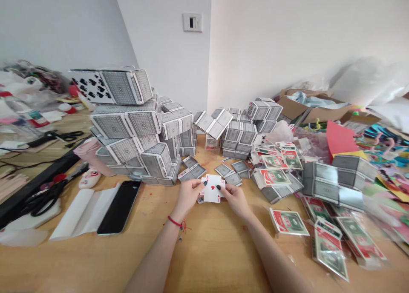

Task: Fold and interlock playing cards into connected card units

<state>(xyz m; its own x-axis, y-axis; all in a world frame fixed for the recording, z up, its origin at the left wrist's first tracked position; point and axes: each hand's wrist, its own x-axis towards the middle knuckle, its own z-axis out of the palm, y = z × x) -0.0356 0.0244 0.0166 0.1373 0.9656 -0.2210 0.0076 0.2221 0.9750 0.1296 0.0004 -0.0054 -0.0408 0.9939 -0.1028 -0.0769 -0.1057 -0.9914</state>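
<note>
Over the middle of the table, an ace of hearts playing card (212, 193) faces me, with other cards showing behind its edges. My left hand (189, 195) pinches the left side, thumb on the front. On the right side, my right hand (234, 197) is closed the same way, thumb near the card's upper corner. How many cards lie behind the ace I cannot tell. Just beyond my hands are folded card pieces (191, 169) on the left and more folded card pieces (234, 170) on the right, grey backs up.
Stacked card blocks (128, 148) rise at left, and a smaller stack (239, 133) stands behind right. Card boxes (289, 222) lie at right, near a cardboard carton (315, 107). A phone (119, 208), white paper (83, 210) and black scissors (47, 195) lie at left.
</note>
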